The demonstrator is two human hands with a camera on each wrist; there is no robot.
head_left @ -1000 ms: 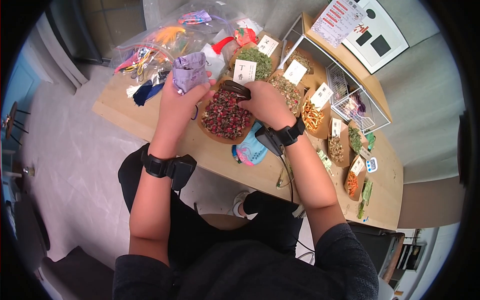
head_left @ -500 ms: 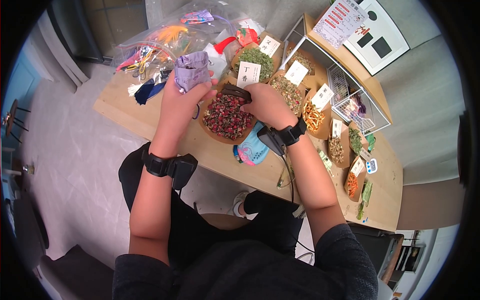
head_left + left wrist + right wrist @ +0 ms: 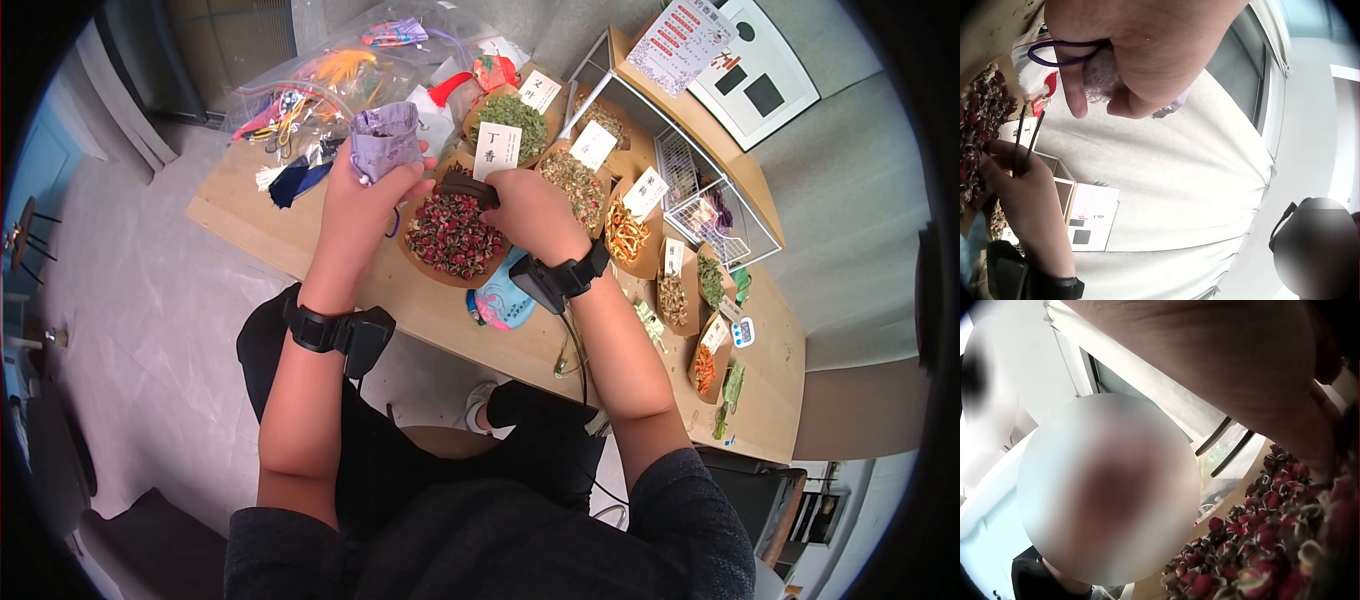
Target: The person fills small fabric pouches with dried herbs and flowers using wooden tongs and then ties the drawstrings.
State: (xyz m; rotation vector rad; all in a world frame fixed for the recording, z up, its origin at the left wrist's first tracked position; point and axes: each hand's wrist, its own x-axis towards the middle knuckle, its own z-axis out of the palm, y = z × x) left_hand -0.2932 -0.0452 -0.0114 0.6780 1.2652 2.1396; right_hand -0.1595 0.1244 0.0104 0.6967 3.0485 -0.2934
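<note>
In the head view, my left hand (image 3: 365, 205) holds up a lilac drawstring pouch (image 3: 385, 145), its mouth open at the top. My right hand (image 3: 540, 212) pinches dark tongs (image 3: 466, 186) over the back part of a brown paper tray of dried rosebuds (image 3: 455, 235). The left wrist view has the two tong prongs (image 3: 1034, 134) apart, with nothing visible between them. A purple cord loop (image 3: 1044, 55) hangs by my left hand there. Rosebuds (image 3: 1254, 550) lie below my right hand in the right wrist view.
Behind the rosebuds stands a white label card (image 3: 497, 148). Trays of green leaves (image 3: 512, 125) and other dried herbs run to the right, towards a wire rack (image 3: 700, 205). A clear bag of tassels (image 3: 300, 100) lies back left; a blue pouch (image 3: 505, 298) sits at the front edge.
The tongs have shifted slightly over the rosebuds, and their prongs look closer together in the head view than a second ago. My left hand and the lilac pouch have hardly moved.
</note>
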